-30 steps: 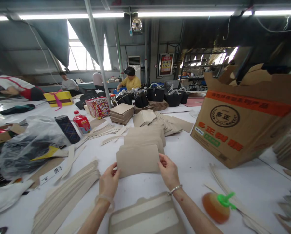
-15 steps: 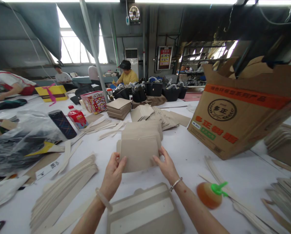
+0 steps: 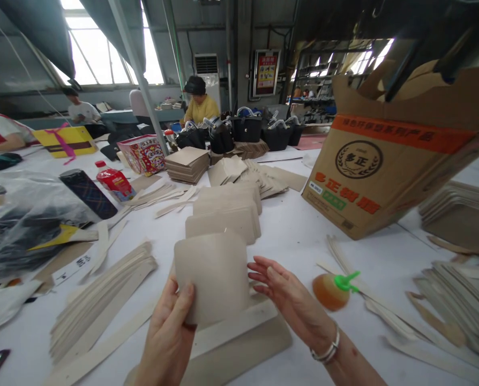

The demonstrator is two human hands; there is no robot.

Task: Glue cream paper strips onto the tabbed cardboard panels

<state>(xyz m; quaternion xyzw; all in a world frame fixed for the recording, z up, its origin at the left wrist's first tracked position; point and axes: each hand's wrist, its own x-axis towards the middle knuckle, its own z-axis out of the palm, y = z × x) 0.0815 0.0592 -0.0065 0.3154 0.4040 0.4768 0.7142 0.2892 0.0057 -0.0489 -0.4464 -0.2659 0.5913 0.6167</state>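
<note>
My left hand (image 3: pixel 173 316) grips the left edge of a grey-beige cardboard panel (image 3: pixel 212 276) with rounded corners, thumb on its face. The panel is tilted up above the table. My right hand (image 3: pixel 283 292) is just off the panel's right edge, fingers apart and holding nothing. Below the panel lies a larger cardboard piece (image 3: pixel 243 354) with a pale strip (image 3: pixel 233 329) across it, partly hidden by the panel and my left hand. Beyond, similar cardboard panels (image 3: pixel 221 222) lie overlapping in a row.
Cardboard strips (image 3: pixel 103 300) are piled at left. A squeeze bottle of amber liquid (image 3: pixel 331 292) with a green nozzle lies at right, before a large carton (image 3: pixel 356 177). A red-labelled bottle (image 3: pixel 114 181) and a stack of boards (image 3: pixel 188 165) stand farther back. A person in yellow (image 3: pixel 201 107) sits behind.
The panel has come off the row toward me and tilted up in my left hand. My right hand has let go of it and opened. The view has shifted slightly.
</note>
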